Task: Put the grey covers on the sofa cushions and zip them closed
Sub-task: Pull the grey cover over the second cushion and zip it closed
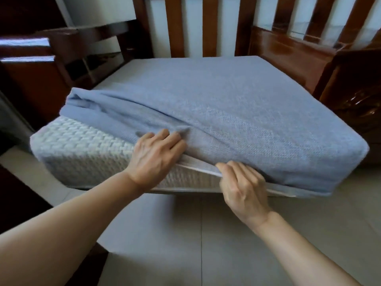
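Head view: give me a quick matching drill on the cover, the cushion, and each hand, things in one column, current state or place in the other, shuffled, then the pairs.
Things:
1. grey cover
2. cushion
3. left hand
4. right hand

States:
A. pinches the cover's open edge at the cushion's front side
B. white woven surface bare at the near left corner
C. lies with fingers on the bunched fabric
D. pulled over the right part, rumpled on the left

Pairs: 1-D, 2-B, 3-C, 4-A
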The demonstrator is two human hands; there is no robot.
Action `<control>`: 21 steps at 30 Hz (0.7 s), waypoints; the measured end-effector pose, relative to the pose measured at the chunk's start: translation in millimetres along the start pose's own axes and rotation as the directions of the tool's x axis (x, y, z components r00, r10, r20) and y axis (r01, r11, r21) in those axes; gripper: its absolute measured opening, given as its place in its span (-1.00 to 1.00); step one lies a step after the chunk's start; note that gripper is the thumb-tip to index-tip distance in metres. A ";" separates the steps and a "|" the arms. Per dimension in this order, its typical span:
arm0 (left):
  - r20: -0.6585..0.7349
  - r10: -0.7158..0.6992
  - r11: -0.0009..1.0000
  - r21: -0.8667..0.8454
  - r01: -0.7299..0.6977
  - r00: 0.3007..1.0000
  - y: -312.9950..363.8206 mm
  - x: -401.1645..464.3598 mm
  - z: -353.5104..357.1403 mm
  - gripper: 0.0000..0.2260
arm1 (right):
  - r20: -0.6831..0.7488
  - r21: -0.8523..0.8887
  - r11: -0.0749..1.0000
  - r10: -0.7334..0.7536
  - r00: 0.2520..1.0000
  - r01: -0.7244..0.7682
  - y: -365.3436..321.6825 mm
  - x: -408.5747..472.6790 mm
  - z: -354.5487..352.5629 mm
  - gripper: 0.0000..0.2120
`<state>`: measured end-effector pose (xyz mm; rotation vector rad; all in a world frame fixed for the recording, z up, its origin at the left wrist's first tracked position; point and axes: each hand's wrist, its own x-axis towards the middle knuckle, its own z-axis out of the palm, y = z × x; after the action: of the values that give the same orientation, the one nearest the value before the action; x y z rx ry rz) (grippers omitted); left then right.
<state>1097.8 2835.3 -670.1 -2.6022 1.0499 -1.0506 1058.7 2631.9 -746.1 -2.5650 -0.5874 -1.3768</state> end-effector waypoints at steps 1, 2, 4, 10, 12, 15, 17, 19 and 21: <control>0.011 -0.026 1.000 0.009 0.026 1.000 -10.6 -11.7 0.4 -0.85 | 0.018 -0.005 0.999 -0.042 0.999 0.042 -9.2 7.7 3.5 -0.83; 0.023 -0.054 0.998 0.025 0.053 0.998 -22.6 -25.2 0.5 -0.85 | 0.034 -0.006 0.996 -0.084 0.996 0.085 -20.4 16.4 8.8 -0.83; 0.040 -0.103 0.994 0.050 0.101 0.994 -45.3 -49.2 -1.2 -0.87 | 0.065 -0.003 0.987 -0.159 0.985 0.160 -44.3 32.2 21.2 -0.87; -0.021 -0.247 0.967 0.057 0.248 0.969 -74.7 -69.1 -3.2 -0.86 | 0.134 -0.007 0.979 -0.202 0.970 0.205 -98.2 61.1 42.2 -0.78; -0.075 -0.262 0.962 0.053 0.266 0.962 -77.7 -75.4 2.0 -0.87 | 0.106 -0.040 0.977 -0.206 0.973 0.211 -111.2 64.5 48.2 -0.77; -0.102 -0.271 0.957 0.079 0.279 0.957 -82.8 -81.0 7.7 -0.87 | 0.075 -0.073 0.976 -0.199 0.977 0.205 -125.4 71.3 60.5 -0.75; -0.108 -0.300 0.948 0.079 0.309 0.948 -85.4 -92.6 8.8 -0.85 | 0.071 -0.061 0.975 -0.211 0.975 0.215 -133.1 73.7 66.0 -0.76; -0.119 -0.350 0.934 0.038 0.356 0.929 -83.8 -108.7 9.9 -0.83 | 0.090 -0.048 0.963 -0.261 0.961 0.266 -140.8 73.5 69.3 -0.76; -0.133 -0.389 0.919 0.019 0.395 0.911 -79.2 -120.1 11.4 -0.82 | 0.115 -0.017 0.953 -0.300 0.947 0.304 -145.9 70.9 71.1 -0.76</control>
<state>1087.7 2971.8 -715.9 -2.8081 0.5176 -1.3188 1087.0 2806.1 -732.1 -2.6778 -1.0216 -1.3438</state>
